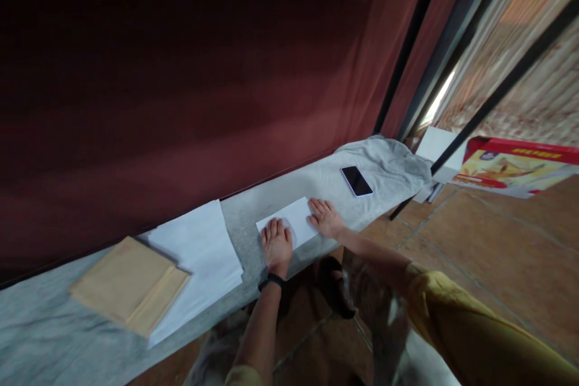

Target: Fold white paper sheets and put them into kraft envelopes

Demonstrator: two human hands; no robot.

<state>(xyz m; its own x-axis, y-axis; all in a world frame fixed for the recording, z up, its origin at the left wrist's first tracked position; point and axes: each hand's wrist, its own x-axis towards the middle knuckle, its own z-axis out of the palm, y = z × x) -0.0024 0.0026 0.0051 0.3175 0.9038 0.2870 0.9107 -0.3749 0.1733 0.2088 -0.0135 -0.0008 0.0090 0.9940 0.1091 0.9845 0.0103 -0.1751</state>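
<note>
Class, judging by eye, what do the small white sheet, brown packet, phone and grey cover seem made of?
Small white sheet: matte paper, thin and straight-edged.
Brown packet: probably kraft paper or card, dull tan with straight edges.
Phone: likely a glass front, dark and smooth-looking.
Grey cover: perhaps cloth, matte, with loose wrinkles.

Behind the bench (312, 178), a red wall (253, 114) closes the way. Between the white sheets (201, 259) and the small paper (297, 217), a strip of bench is free for passing. To the right, the phone (357, 181) is an obstacle, with free surface around it; a black pole (497, 98) crosses beyond.
</note>
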